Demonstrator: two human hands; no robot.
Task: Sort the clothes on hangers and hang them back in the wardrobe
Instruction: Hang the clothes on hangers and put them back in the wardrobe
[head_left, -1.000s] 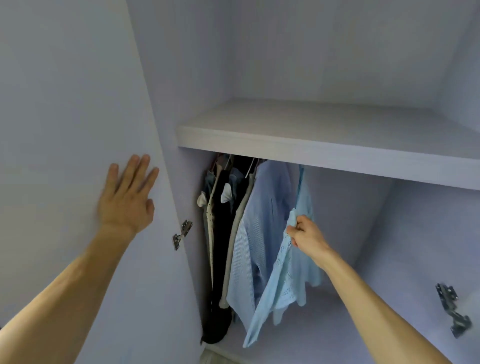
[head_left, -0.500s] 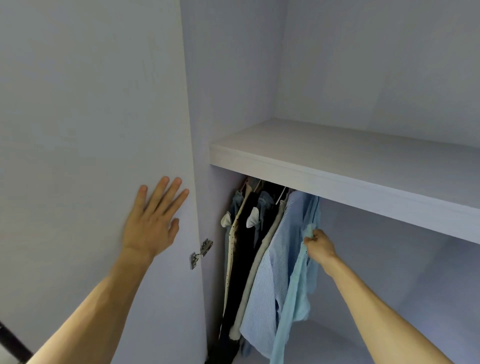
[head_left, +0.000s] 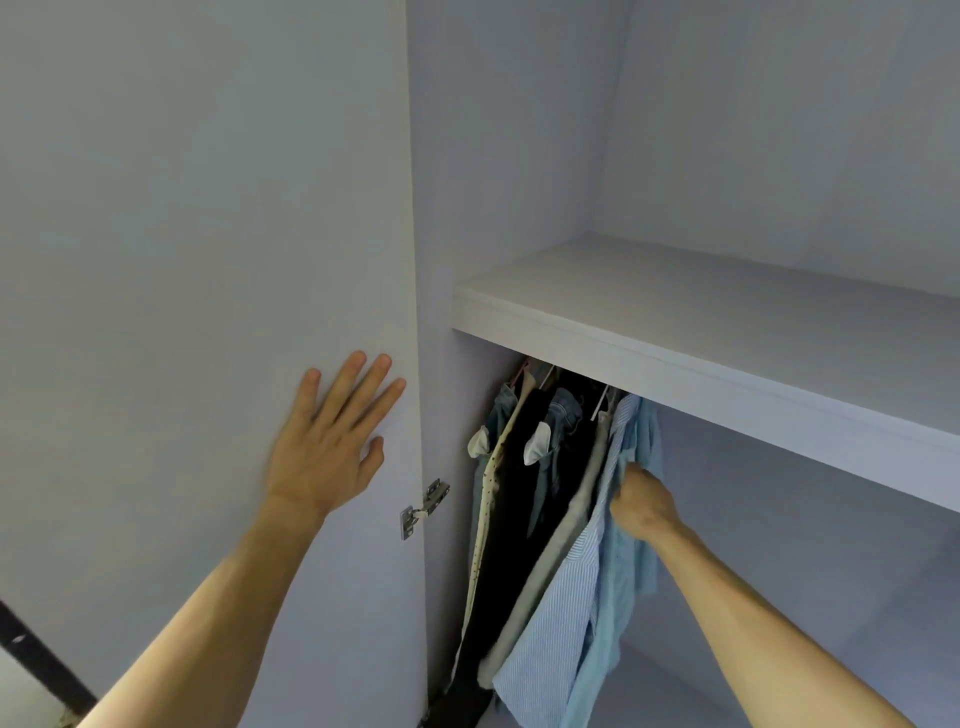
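– Hands first: left hand (head_left: 327, 457)?
– Flat on the wardrobe door (head_left: 182, 234), palm down, fingers straight and a bit spread, close to the door's right edge. Holding nothing.
– right hand (head_left: 644, 501)?
– Inside the wardrobe, below the shelf (head_left: 727, 312). Fingers are curled tight round a bunch of the light blue shirt (head_left: 618, 597).
– OK, scene, big to small.
– Door fills the left half and stands open. The shelf runs from centre to far right. Everything under it is hanging space.
– Clothes?
– All hung in a tight row at the left end of that space, against the side wall (head_left: 493, 156). The rail itself is hidden behind the shelf's front edge. Rightmost is the light blue shirt, touching the striped shirt (head_left: 550, 623) on its left. Then leftward come a beige garment (head_left: 545, 566), a black garment (head_left: 514, 519) and a cream dotted piece (head_left: 485, 499). Denim (head_left: 563, 415) shows near the top of the row.
– Hangers?
– Only bits show. One white hanger (head_left: 600, 402) pokes out above the striped shirt. Can't count the rest.
– Small stuff?
– Metal hinge (head_left: 423, 506) on the door's right edge, just right of and below the left hand.
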